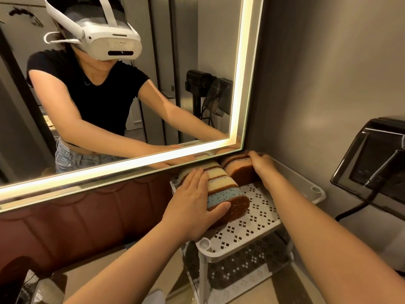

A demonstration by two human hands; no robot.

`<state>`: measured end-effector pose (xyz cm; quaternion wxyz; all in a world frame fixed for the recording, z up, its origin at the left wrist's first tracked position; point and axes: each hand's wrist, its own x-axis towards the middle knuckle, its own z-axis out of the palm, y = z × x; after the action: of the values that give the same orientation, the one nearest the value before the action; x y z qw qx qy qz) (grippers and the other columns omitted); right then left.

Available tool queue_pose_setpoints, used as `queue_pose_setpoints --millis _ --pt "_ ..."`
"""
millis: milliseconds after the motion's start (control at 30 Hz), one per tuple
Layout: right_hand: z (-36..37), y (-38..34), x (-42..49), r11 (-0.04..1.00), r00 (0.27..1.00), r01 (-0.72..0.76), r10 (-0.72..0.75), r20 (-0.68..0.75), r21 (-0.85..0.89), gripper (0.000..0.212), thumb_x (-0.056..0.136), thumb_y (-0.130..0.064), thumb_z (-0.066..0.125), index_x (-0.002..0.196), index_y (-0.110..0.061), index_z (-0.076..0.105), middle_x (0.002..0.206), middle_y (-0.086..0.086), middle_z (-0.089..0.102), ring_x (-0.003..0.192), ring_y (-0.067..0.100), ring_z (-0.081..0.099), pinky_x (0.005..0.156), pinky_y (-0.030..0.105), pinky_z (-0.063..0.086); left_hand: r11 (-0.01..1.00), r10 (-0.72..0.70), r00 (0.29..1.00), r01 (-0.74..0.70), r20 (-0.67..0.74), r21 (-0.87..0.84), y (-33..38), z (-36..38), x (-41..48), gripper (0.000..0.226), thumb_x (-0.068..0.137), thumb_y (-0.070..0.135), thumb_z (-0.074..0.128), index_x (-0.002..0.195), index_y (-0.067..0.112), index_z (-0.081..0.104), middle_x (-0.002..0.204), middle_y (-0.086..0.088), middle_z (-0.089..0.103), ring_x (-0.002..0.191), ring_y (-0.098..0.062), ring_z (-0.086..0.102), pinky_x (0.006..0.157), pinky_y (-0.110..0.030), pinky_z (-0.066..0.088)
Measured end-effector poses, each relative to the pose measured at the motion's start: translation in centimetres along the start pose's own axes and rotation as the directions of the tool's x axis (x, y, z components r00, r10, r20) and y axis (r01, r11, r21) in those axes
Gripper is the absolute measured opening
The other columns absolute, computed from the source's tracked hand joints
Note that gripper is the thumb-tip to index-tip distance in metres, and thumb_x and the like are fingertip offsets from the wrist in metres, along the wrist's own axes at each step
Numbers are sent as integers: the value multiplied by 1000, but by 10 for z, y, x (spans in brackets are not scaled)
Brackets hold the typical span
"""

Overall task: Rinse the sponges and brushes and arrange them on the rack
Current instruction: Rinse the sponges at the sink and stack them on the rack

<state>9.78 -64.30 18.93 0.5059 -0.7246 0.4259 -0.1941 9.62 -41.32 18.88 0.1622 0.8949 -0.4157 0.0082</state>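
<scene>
**Desk:** What are the hands doing at the rack?

**Photographer:** Both arms reach forward over the white perforated rack. The left hand lies flat against the row of sponges on the rack's top shelf, fingers straight along the row's left side. Its thumb is pressed to the brown scouring face at the row's near end. That grip is released: it presses the row and does not clasp it.

**Desk:** And the right?

**Photographer:** The right hand is at the rack's far corner, wrist bent down. Its fingers are curled over the top of the rear sponges, so that grip is grasping them.

**Desk:** Where do the sponges sit?

**Photographer:** All are on the rack's top shelf, standing on edge. The row runs along the rack's left side, cream layers with brown pads and a blue sponge nearest the camera. The rear sponges stand just beside it at the rack's back edge.

**Desk:** Surroundings?

**Photographer:** A lit mirror hangs above the rack's back left. The lower shelf shows beneath. A black appliance sits to the rack's right.
</scene>
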Motion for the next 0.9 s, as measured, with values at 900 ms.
queue_pose_setpoints --millis 900 --pt "-13 -4 -139 789 828 561 -539 155 -250 22 91 -35 52 109 -24 59 117 2 58 115 26 47 96 46 44 991 -54 998 51 -21 -126 4 -42 -49 71 91 53 43 149 19 16 158 -2 17 146 -16 11 118 -39 9"
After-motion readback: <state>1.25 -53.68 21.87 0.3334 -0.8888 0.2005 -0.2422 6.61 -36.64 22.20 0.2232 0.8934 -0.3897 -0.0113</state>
